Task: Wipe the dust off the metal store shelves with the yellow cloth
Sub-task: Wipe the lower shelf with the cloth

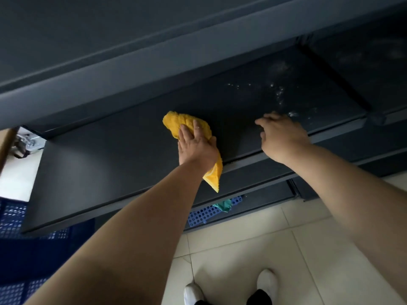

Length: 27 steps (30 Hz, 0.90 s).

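Left hand: your left hand [193,148] lies flat on the cloth [187,124], fingers straight and close together, pressing it down onto the shelf [123,155].
Cloth: yellow and bunched, it sits on the shelf's top near the middle; one corner hangs over the shelf's front edge under your wrist.
Right hand: your right hand [282,137] rests on the shelf to the right of the cloth, apart from it, fingers loosely bent with the tips on the surface, holding nothing.
Dust: white specks of dust [279,93] lie on the shelf just beyond your right fingertips, toward its back.
Basket: a blue perforated basket [207,214] sits below the shelf, with something green in it.
Floor: pale tiles [253,249] lie in front of the shelf, under your white shoes [266,280].
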{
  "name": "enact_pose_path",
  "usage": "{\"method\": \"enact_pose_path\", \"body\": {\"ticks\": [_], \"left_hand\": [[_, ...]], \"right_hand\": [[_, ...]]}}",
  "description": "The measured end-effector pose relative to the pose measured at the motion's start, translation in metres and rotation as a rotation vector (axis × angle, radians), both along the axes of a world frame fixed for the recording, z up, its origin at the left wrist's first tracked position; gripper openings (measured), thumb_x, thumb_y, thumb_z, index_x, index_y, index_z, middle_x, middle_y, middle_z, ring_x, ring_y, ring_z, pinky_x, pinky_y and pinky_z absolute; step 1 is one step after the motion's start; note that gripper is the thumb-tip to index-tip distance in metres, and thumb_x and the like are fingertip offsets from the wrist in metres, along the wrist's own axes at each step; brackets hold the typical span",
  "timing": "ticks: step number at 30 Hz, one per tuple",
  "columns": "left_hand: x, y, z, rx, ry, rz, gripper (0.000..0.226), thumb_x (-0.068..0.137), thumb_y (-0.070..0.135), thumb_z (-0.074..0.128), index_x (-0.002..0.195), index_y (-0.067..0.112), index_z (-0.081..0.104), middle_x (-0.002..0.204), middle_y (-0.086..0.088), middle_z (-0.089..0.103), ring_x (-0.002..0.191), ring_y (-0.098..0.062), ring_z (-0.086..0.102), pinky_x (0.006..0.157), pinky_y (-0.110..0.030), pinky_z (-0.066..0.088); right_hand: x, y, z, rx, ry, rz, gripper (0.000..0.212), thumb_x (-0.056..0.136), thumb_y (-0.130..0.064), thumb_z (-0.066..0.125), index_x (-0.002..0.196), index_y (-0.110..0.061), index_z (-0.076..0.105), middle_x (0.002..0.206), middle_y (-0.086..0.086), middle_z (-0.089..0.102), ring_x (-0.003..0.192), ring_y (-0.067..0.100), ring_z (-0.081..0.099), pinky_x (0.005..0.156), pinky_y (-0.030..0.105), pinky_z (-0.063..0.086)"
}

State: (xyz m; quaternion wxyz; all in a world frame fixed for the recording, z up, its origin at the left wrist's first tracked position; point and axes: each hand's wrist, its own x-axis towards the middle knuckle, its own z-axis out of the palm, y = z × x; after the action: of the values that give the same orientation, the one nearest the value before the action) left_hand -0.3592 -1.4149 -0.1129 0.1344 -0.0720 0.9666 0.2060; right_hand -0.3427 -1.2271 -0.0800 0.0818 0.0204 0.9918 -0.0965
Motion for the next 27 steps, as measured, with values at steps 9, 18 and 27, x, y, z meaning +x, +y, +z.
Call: {"method": "enact_pose_path", "body": {"ticks": [9,18,27], "left_hand": [[-0.041,0.065,-0.007,-0.011,0.122,-0.025,0.066,0.100,0.042,0.026,0.152,0.017,-0.007,0.158,-0.014,-0.010,0.146,-0.029,-0.006,0.118,-0.039,-0.001],[-0.083,0.082,-0.016,-0.061,0.199,-0.012,0.067,0.100,0.044,0.026,0.152,0.015,-0.004,0.159,-0.015,-0.005,0.146,-0.028,-0.002,0.119,-0.039,-0.001],[-0.112,0.081,-0.016,-0.131,0.200,-0.046,0.063,0.100,0.042,0.027,0.152,0.013,0.005,0.159,-0.013,0.000,0.147,-0.026,0.001,0.119,-0.043,0.001]], "right_hand": [[-0.018,0.072,-0.003,-0.067,0.082,-0.013,0.054,0.090,-0.007,0.049,0.141,-0.019,0.039,0.148,0.004,0.037,0.141,0.024,0.025,0.106,0.043,0.032],[-0.055,0.089,-0.013,-0.088,0.124,-0.012,0.052,0.091,-0.009,0.047,0.141,-0.017,0.038,0.149,0.005,0.036,0.144,0.023,0.020,0.107,0.046,0.029],[-0.054,0.067,-0.019,-0.124,0.106,0.053,0.051,0.091,-0.010,0.048,0.140,-0.018,0.039,0.151,0.003,0.034,0.143,0.021,0.022,0.107,0.042,0.029]]}}
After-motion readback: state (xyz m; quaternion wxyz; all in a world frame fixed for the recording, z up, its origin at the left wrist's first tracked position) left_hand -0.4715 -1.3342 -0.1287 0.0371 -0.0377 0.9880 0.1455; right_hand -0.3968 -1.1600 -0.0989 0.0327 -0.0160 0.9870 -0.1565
